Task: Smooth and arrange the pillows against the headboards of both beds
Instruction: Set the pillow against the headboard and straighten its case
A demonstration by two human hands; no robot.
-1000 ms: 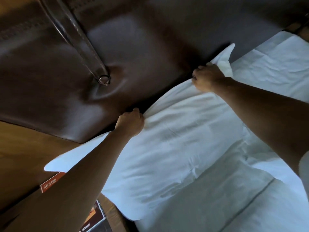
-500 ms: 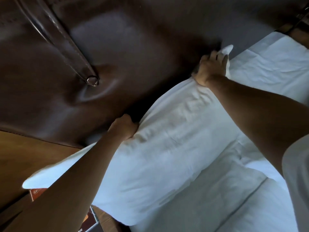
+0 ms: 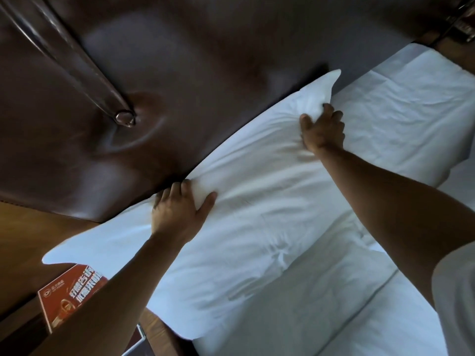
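Observation:
A white pillow (image 3: 231,227) lies along the dark brown leather headboard (image 3: 180,73), its long edge against it. My left hand (image 3: 180,209) rests on the pillow's upper edge near the headboard, fingers spread and thumb out, pressing into the fabric. My right hand (image 3: 322,129) lies on the pillow's right end just below its pointed corner, thumb spread, fingertips over the end seam, with creases fanning out from it. A second white pillow (image 3: 411,111) lies flat to the right of it, also by the headboard.
White duvet (image 3: 321,304) covers the bed below the pillows. A wooden nightstand (image 3: 23,325) at lower left carries a red printed card (image 3: 66,296). The headboard has a strap ending in a metal button (image 3: 124,118).
Both hands let go of the pillow's top edge and now lie spread on it. The right hand moved to the pillow's right end; the pillow lies lower and flatter against the headboard.

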